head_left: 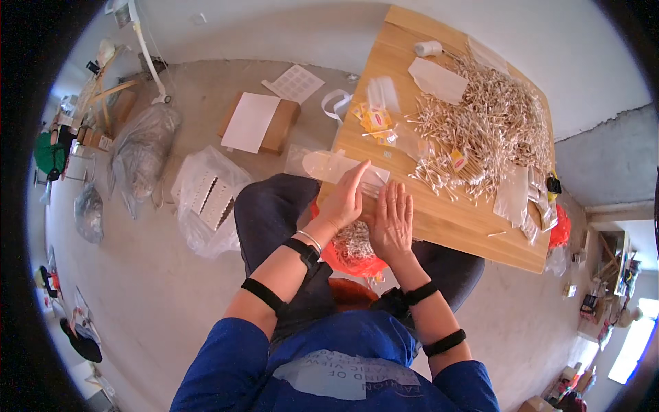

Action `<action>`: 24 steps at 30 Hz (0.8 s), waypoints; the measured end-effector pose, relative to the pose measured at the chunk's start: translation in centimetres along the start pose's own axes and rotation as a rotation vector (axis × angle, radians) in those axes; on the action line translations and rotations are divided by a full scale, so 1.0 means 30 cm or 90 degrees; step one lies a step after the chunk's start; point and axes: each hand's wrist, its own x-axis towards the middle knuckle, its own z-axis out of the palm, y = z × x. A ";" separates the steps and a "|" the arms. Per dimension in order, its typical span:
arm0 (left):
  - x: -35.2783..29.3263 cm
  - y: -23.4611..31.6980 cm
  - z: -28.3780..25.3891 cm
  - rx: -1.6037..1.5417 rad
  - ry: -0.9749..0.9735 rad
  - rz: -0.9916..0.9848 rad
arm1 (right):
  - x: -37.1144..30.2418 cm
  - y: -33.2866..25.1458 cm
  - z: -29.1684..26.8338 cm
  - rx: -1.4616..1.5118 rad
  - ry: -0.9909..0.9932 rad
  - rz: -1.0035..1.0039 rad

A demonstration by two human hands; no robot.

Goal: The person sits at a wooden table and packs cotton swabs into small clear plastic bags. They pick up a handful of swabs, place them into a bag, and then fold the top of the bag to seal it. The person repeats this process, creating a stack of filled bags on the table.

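At the table's near left corner, my left hand (343, 202) is turned on its edge with fingers stretched out. Beside it, my right hand (392, 223) lies palm down, fingers straight and close together. A clear plastic bag (321, 165) reaches from beyond the table edge to between my hands. Thin white sticks, apparently cotton swabs (374, 180), show at its near end by my fingertips. My palms hide part of it. A big heap of loose cotton swabs (491, 113) spreads over the wooden table (453, 230). Below my hands, a red plastic bag (371, 266) holds more swabs.
Yellow printed cards (376, 120), clear sleeves (383, 93) and a white roll (428, 49) lie on the table. Left on the floor are a cardboard box (280, 127), a white plastic bag (237, 180) and a large grey sack (145, 141).
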 end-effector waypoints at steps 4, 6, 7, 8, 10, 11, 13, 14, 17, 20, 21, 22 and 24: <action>0.000 0.005 -0.002 -0.004 0.013 -0.013 | 0.001 0.008 0.014 -0.004 -0.040 -0.008; 0.003 0.003 -0.002 0.007 0.011 0.000 | 0.026 0.031 0.005 -0.019 -0.051 -0.014; 0.002 0.005 -0.002 0.008 0.014 0.001 | 0.038 0.039 0.001 -0.024 -0.055 -0.019; 0.001 0.006 -0.004 0.009 0.018 0.002 | 0.050 0.047 -0.001 -0.029 -0.060 -0.025; 0.002 0.006 -0.005 0.012 0.022 0.004 | 0.055 0.058 -0.001 -0.046 -0.059 -0.035; 0.004 0.006 -0.002 0.013 0.024 0.005 | 0.052 0.064 0.004 -0.058 -0.055 -0.039; 0.005 0.007 0.000 0.014 0.028 0.003 | 0.041 0.059 -0.003 -0.068 -0.064 -0.046; 0.003 0.008 0.000 0.014 0.030 0.000 | 0.026 0.053 -0.010 -0.066 -0.078 -0.047; 0.000 0.010 0.001 0.020 0.033 -0.001 | 0.006 0.027 -0.039 -0.056 -0.105 -0.043; -0.002 0.008 0.001 0.019 0.032 -0.005 | -0.002 0.023 -0.044 -0.044 -0.128 -0.040; -0.002 0.007 0.003 0.016 0.031 -0.007 | -0.004 0.027 -0.044 -0.039 -0.137 -0.040; 0.000 0.006 0.003 0.020 0.035 0.001 | -0.003 0.038 -0.033 -0.061 -0.115 -0.045; 0.003 0.003 0.001 0.030 0.043 0.015 | 0.015 0.061 -0.018 -0.104 -0.070 -0.058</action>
